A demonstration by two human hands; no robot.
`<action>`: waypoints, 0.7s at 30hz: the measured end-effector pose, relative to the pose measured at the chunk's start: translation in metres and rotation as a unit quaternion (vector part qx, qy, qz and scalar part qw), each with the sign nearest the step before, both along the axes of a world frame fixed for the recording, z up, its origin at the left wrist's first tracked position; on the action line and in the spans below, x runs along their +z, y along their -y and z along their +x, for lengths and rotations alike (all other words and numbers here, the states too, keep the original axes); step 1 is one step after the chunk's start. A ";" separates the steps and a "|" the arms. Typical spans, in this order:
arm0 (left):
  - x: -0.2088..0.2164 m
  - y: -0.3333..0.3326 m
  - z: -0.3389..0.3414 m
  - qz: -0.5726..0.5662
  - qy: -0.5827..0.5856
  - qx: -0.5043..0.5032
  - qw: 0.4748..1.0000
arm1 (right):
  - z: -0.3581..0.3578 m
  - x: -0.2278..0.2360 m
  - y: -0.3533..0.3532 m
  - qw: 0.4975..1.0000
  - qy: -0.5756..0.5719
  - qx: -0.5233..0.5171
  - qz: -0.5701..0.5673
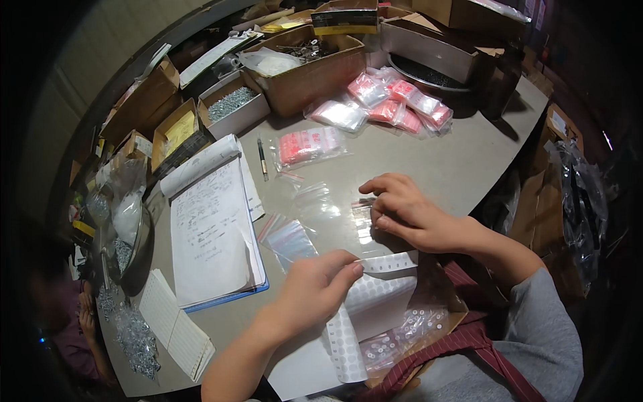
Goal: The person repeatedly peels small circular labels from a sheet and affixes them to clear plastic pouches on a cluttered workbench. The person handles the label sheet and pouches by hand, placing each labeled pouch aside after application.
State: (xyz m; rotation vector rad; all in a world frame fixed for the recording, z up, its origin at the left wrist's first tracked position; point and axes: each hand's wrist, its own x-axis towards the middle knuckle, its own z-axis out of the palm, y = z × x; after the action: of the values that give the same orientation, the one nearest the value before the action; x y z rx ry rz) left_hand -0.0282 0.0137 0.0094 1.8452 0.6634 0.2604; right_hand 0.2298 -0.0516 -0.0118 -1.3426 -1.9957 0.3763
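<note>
My left hand [311, 288] pinches a white sheet of round stickers [382, 295] between thumb and fingers. The sheet bends: one strip of numbered dots runs along its top edge, and another end [345, 348] curls downward near my wrist. My right hand [412, 213] rests over the tabletop with bent, parted fingers, its fingertips at a small clear plastic bag [365, 228]. Whether they grip it is hard to see. Left of that bag lie more clear zip bags [315, 204] and a stack of them with red seal lines [291, 241].
Below the stickers, a cardboard box [459, 315] holds bagged washers [405, 335]. A notebook [207, 234], pen [262, 159] and red-printed bag packs [311, 144] lie beyond. Boxes of screws [231, 104] line the far edge. Another person [74, 321] is at far left.
</note>
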 end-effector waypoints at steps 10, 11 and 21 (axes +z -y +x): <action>-0.002 0.003 -0.001 -0.002 0.045 0.015 0.999 | 0.012 0.006 -0.018 0.994 0.067 -0.077 -0.040; 0.003 0.004 -0.002 -0.019 0.038 0.031 0.999 | 0.019 0.012 -0.015 0.992 0.085 -0.062 -0.075; -0.007 -0.024 -0.001 -0.129 0.165 0.120 0.970 | 0.029 0.049 0.065 0.961 0.041 0.138 -0.236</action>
State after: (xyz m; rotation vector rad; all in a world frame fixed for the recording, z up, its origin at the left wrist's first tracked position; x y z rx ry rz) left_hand -0.0292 0.0373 0.0023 1.4298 0.6520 0.5991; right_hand 0.2584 -0.1167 0.0369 -1.3689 -2.2597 0.9914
